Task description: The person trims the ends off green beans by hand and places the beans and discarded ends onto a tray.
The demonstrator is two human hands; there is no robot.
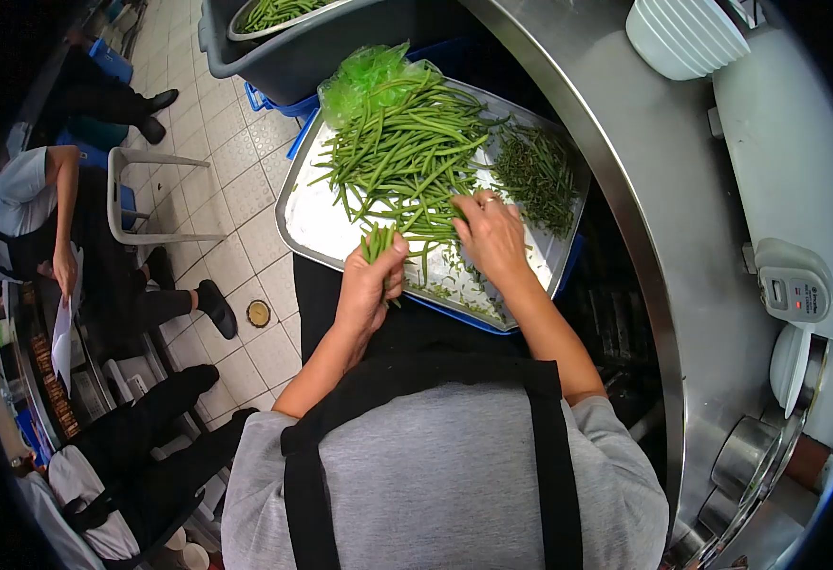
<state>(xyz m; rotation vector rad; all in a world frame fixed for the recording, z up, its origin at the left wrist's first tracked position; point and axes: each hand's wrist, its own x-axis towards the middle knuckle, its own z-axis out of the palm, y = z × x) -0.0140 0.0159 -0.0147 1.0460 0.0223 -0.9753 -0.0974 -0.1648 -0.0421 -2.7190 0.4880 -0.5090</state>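
My left hand (371, 280) is closed around a small bunch of green beans (377, 243), their tips sticking up past the thumb. On the metal tray (314, 204) a big heap of loose green beans (407, 142) spreads beyond both hands. My right hand (492, 236) reaches the near right side of this heap, thumb and fingers bent together on a green bean, partly hidden by the fingers. A darker pile of trimmed bean ends (535, 176) lies at the tray's right. Small green scraps (454, 290) are scattered near the tray's front edge.
A green plastic bag (364, 84) lies at the heap's far edge. Beyond the tray stands a grey tub (283, 62) with more beans in a bowl. A steel counter (616, 123) curves along the right, holding white bowls (687, 38). Other people and a chair (117, 195) are at left.
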